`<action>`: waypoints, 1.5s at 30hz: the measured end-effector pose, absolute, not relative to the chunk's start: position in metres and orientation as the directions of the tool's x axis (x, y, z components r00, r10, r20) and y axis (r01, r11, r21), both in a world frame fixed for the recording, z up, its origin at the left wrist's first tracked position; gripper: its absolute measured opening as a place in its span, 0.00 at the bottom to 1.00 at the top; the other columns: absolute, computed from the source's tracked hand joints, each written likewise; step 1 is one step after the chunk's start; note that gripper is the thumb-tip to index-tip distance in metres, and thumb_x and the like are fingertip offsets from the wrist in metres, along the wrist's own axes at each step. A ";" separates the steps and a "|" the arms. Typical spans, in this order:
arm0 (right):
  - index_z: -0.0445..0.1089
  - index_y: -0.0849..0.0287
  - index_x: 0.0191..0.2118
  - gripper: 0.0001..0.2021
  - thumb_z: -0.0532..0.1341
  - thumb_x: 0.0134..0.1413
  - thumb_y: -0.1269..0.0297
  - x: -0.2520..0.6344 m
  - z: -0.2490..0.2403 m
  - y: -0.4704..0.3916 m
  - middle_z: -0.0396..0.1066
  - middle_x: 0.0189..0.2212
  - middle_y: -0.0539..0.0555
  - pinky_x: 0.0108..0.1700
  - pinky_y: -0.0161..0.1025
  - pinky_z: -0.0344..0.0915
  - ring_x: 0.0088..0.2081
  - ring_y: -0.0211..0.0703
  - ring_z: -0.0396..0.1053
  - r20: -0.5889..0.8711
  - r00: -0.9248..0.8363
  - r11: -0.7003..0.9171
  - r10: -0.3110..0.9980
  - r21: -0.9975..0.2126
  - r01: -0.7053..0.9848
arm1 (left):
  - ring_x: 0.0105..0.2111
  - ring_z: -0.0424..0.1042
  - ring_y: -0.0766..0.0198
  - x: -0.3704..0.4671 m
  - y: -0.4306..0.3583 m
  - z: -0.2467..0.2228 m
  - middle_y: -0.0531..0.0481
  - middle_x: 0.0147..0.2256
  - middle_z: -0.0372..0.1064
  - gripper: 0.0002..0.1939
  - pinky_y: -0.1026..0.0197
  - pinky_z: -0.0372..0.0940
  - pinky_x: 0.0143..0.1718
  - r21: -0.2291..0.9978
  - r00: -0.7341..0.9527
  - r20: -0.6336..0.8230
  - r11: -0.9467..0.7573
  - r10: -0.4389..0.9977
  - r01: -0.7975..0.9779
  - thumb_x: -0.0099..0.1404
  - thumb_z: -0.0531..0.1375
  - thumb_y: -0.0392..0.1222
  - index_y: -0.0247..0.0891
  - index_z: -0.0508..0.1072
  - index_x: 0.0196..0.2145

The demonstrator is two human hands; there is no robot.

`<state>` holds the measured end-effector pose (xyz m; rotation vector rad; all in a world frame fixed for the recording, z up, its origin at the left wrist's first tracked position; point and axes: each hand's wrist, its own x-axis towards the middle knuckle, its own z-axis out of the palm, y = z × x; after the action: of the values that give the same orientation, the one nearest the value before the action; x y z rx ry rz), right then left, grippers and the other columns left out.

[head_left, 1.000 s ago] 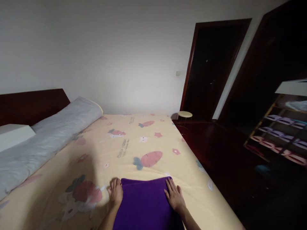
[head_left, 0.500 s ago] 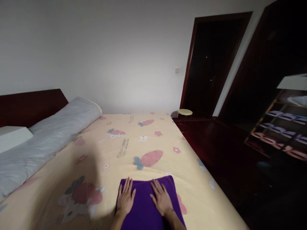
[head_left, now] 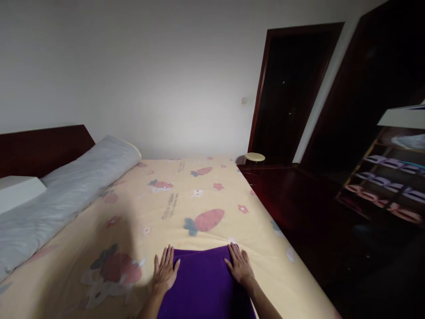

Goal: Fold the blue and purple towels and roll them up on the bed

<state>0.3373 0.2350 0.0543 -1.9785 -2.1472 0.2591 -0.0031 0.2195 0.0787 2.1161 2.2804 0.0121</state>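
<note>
A purple cloth (head_left: 202, 281), folded into a flat rectangle, lies on the bed (head_left: 172, 208) close in front of me. My left hand (head_left: 164, 270) rests flat at its left edge, fingers stretched out and pointing away from me. On the opposite edge, near the far right corner, my right hand (head_left: 241, 266) lies palm down with its fingers extended. Neither hand grips the fabric. The near end of the cloth runs out of the bottom of the view. Pale yellow bedding printed with carrots, rabbits and flowers surrounds it.
A long grey pillow (head_left: 89, 170) lies by the dark headboard (head_left: 46, 148), with a white box (head_left: 20, 190) beside it. Beyond the bed's right edge are a round stool (head_left: 254, 157), a dark door (head_left: 295, 97) and a rack (head_left: 388, 168) of slippers.
Both hands have slid apart across the purple cloth, the left one to its left edge and the right one to its right edge. The view has shifted slightly.
</note>
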 end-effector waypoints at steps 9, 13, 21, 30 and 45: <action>0.46 0.51 0.68 0.28 0.41 0.67 0.49 0.245 0.047 0.164 0.46 0.68 0.50 0.67 0.50 0.49 0.67 0.48 0.47 0.215 -0.372 0.428 0.903 -0.363 0.828 | 0.68 0.41 0.59 0.073 0.162 0.056 0.54 0.69 0.36 0.29 0.44 0.45 0.68 0.133 0.259 0.060 -0.265 0.964 0.955 0.71 0.40 0.43 0.47 0.35 0.67; 0.49 0.49 0.67 0.28 0.43 0.66 0.46 0.269 0.038 0.148 0.47 0.67 0.50 0.67 0.53 0.48 0.67 0.50 0.48 0.168 -0.318 0.359 0.933 -0.382 0.852 | 0.68 0.42 0.57 0.049 0.144 0.053 0.54 0.68 0.36 0.28 0.43 0.47 0.67 0.171 0.216 0.006 -0.213 0.976 0.962 0.71 0.40 0.48 0.49 0.37 0.67; 0.53 0.56 0.67 0.34 0.42 0.63 0.41 0.344 0.042 0.127 0.45 0.68 0.55 0.67 0.58 0.46 0.68 0.53 0.45 0.158 -0.051 0.100 0.986 -0.321 0.942 | 0.68 0.42 0.54 -0.012 0.116 0.073 0.54 0.68 0.40 0.29 0.38 0.37 0.67 0.025 -0.029 0.094 0.027 0.995 0.999 0.70 0.42 0.48 0.50 0.43 0.66; 0.57 0.39 0.64 0.25 0.50 0.61 0.50 0.234 -0.002 0.067 0.56 0.63 0.48 0.60 0.57 0.62 0.63 0.57 0.56 0.130 -0.298 0.325 0.946 -0.406 0.854 | 0.65 0.52 0.53 0.087 0.065 -0.001 0.57 0.66 0.46 0.32 0.42 0.56 0.63 0.198 0.244 -0.003 -0.239 0.970 0.951 0.66 0.45 0.42 0.55 0.35 0.64; 0.48 0.57 0.68 0.33 0.41 0.64 0.45 0.339 0.062 -0.008 0.44 0.68 0.55 0.67 0.56 0.43 0.69 0.51 0.40 -0.002 -0.074 0.072 0.997 -0.210 0.975 | 0.66 0.50 0.63 -0.030 -0.012 0.084 0.60 0.66 0.49 0.25 0.51 0.48 0.67 0.161 0.142 0.016 -0.143 0.990 0.977 0.71 0.43 0.48 0.54 0.53 0.65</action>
<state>0.3385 -0.0084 0.0619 -2.0342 -2.1910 0.2352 -0.0298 -0.0117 0.0837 2.2872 1.9794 0.1791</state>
